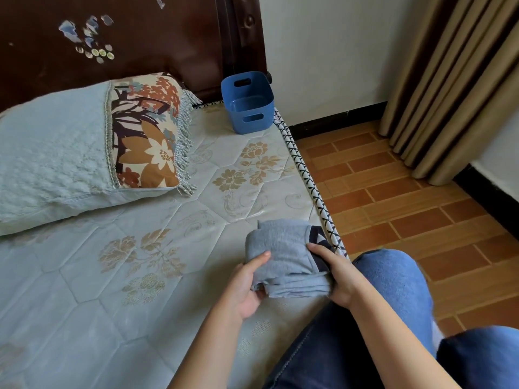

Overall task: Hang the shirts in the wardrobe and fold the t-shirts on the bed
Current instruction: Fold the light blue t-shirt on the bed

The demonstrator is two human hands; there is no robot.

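— How many garments are showing on the bed?

— Just one: a folded, pale blue-grey cotton t-shirt [286, 259] with a dark navy band at one edge. It is lying on the quilted, pale green floral mattress of the bed [112, 276], close to the right edge.

— And the hands?

— Two, both gripping it. The left hand [247, 287] is clamping the t-shirt's left edge, with the thumb lying on top and the fingers tucking underneath. The right hand [337, 276] is clamping the right edge over the navy band, thumb on top too. The hands are sitting apart, with the bundle between them.

— Is anything else sitting on the bed?

— One blue plastic basket [248, 103] with handle slots is standing at the far right corner, well apart from the t-shirt. One large pillow [70, 153], in a fluffy pale green cover with a floral, fringed end, is lying by the dark wooden headboard [140, 37].

— And off the bed?

— One beige pleated curtain [449, 80] is hanging over the brown brick-pattern tiled floor [393, 192]. Two knees in blue jeans [393, 282] are showing at the lower right.
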